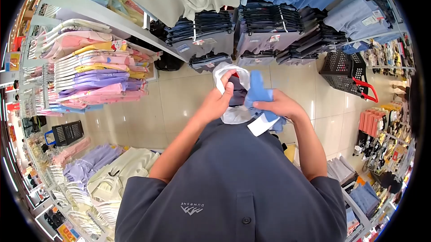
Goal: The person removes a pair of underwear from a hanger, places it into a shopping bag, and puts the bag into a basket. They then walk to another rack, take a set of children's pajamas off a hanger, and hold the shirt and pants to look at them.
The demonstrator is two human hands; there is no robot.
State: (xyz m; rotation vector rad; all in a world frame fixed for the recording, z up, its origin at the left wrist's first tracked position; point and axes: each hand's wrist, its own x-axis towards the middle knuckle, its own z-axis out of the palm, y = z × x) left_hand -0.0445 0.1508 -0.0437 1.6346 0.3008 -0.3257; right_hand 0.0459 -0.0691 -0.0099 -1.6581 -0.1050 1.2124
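Bag (237,116), of thin white plastic, is open just in front of the dark shirt (224,165), and dark cloth (238,97) shows inside its mouth. The left hand (217,103) is at the rim of the bag; its thumb and fingers seem closed on this rim, although the folded plastic hides part of the grip. The right hand (283,106) is just to the right of the bag; its thumb presses a blue cloth (257,90) against the fingers beneath. This cloth seems to touch the right side of the bag, and a white tag (261,125) hangs beside it, nearer to the body than the bag's mouth.

From here, I judge, the soft rim could fold inward and narrow the mouth if the left hand loosens. The blue cloth is bunched, so a loose end could catch on the rim, and the tag could snag the thin plastic.

Farther out, the tiled floor (175,116) gives room to the left of the bag and also to its right. Ahead of the bag, hanging dark garments (206,24) make the edge for a forward reach. Ahead and well to its right is a black basket (339,69), which a foot could strike. Far left of the bag, pink and purple clothes (101,78) limit the room.
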